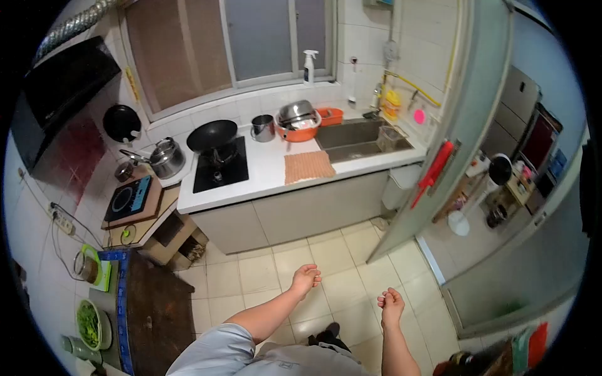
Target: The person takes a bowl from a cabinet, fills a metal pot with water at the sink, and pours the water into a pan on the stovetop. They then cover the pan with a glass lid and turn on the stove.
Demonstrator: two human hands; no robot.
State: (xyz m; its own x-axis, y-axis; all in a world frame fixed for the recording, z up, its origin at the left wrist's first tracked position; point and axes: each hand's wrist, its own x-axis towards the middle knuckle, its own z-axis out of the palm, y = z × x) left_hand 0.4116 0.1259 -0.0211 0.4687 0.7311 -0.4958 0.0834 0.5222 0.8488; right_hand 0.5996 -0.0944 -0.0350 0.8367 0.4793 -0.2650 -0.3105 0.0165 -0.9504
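My left hand [306,280] hangs in the air over the tiled floor, fingers loosely bent and apart, with nothing visible in it. To its right, my right hand [392,306] is also held out in mid-air. Its fingers are slightly curled, and I see no object in them. Neither hand touches anything. Ahead of both stands the white counter [263,164], out of contact with them. On it are a black wok [212,135] over a black gas stove [221,169], a steel pot [263,128], an orange basin [297,133] with metal bowls and a folded orange-beige cloth [309,167].
A steel sink [357,143] is set into the counter's right end. At left are a saucepan [166,158], an induction cooker [129,198] and a bowl of green vegetables [93,324]. A glass sliding door [467,119] with a red umbrella [434,170] stands at right.
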